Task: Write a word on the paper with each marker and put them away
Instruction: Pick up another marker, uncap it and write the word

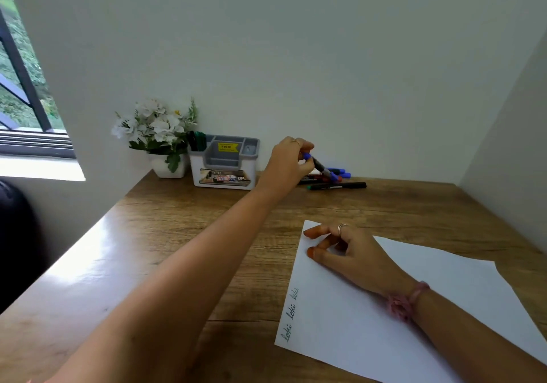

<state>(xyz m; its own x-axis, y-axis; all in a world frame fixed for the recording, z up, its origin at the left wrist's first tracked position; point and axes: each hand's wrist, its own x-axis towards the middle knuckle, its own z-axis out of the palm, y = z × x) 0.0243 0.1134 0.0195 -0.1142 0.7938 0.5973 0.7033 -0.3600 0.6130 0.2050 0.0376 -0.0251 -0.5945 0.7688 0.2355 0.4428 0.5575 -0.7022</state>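
Note:
My left hand (291, 162) is stretched far across the wooden desk and grips a blue-capped marker (321, 166), holding it tilted just above a small pile of markers (337, 180) near the back wall. My right hand (344, 249) rests on the top left corner of a white sheet of paper (384, 317), fingers spread and holding nothing. Three short handwritten words (291, 316) run along the paper's left edge. A grey and white desk organiser (225, 165) stands to the left of the pile, with dark markers (196, 140) upright in its left compartment.
A white pot of white artificial flowers (159, 137) sits left of the organiser in the corner. Walls close the desk (165, 234) in at the back and the right. A window (23, 86) is at the far left, and a dark object (14, 234) sits beside the desk's left edge.

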